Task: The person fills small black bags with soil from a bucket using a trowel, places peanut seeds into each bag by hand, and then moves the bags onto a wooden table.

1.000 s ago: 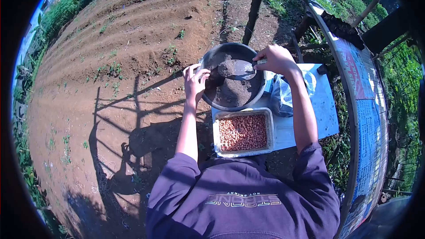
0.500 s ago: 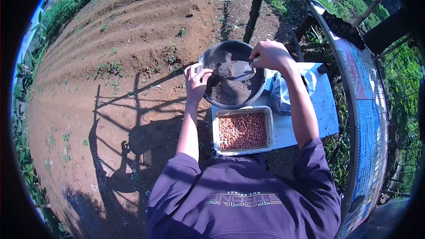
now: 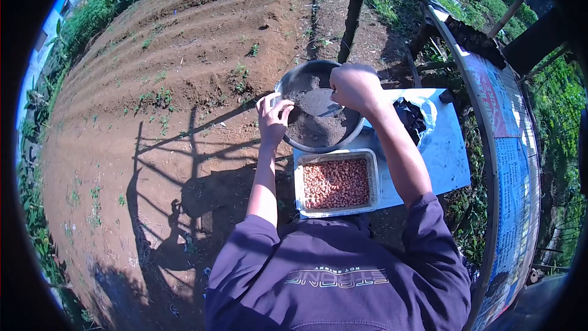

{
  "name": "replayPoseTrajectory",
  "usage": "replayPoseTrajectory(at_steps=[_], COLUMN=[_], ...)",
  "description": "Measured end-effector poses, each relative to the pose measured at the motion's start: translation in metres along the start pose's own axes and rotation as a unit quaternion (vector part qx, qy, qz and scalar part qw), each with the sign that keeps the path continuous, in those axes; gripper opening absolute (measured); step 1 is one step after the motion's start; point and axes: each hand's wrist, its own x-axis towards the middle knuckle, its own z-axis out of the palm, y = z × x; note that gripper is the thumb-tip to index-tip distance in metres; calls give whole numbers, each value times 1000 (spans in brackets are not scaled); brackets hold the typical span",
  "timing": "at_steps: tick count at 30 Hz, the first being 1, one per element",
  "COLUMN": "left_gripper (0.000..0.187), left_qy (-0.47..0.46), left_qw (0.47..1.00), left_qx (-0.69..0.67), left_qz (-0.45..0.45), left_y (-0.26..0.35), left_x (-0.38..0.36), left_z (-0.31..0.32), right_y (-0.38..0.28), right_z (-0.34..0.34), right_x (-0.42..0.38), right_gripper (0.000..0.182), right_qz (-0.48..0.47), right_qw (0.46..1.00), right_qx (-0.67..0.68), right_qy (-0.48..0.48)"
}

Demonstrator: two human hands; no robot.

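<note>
A round dark basin (image 3: pixel 331 148) holds loose dark soil (image 3: pixel 315 130). My left hand (image 3: pixel 273 117) is closed over the basin's left rim, thumb on the inner side. Over the basin's right part, my right hand (image 3: pixel 358 89) is closed on a flat grey trowel (image 3: pixel 321 103); its handle is hidden in the fist, and the blade lies at the soil's surface. Nearer my body sits a pale rectangular basket (image 3: pixel 376 178) with many reddish-brown beans or seeds (image 3: pixel 335 182) in it.
Basin and basket stand on a light blue board (image 3: pixel 450 147). A plastic bag (image 3: pixel 422 119) with dark contents lies right of the basin, partly behind my right forearm. A curved fence-like panel (image 3: pixel 511 165) rises at right; tilled soil rows (image 3: pixel 184 49) spread at left.
My right hand has moved left and slightly toward me, carrying the trowel over the soil toward the basin's middle. My left hand stays on the rim.
</note>
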Motion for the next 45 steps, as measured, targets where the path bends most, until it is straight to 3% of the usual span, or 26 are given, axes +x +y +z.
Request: replayPoseTrajectory(at_steps=[10,12,16,18,21,22,25,29,32,36,45], left_gripper=[11,11,15,17,22,23,24,21,19,20,20], left_qy=[4,6,30,55,66,64,14,-4,-22,-7,31], left_qw=[1000,1000,999,998,996,995,993,985,981,982,987], left_qx=[22,15,31,39,58,64,98,135,146,138,86], left_qz=[2,-1,7,2,-17,-28,-67,-104,-123,-128,-131], left_y=[1,6,9,9,4,3,4,6,0,3,22], left_x=[0,0,5,9,15,17,22,24,25,23,11], left_z=[1,0,6,10,16,17,17,16,16,13,12], right_y=[30,41,52,59,56,48,27,3,-7,-12,-2], right_z=[8,30,108,154,182,186,189,169,182,194,203], right_x=[-12,-4,2,3,-3,-8,5,35,46,48,43], right_gripper=[21,26,21,26,23,23,31,34,32,26,18], right_qz=[57,108,156,147,116,95,54,127,176,159,91], right_qw=[997,993,980,978,989,987,956,945,920,942,974], right_qx=[39,38,86,98,62,30,107,293,348,273,154], right_qy=[46,23,93,113,67,125,268,71,44,114,142])
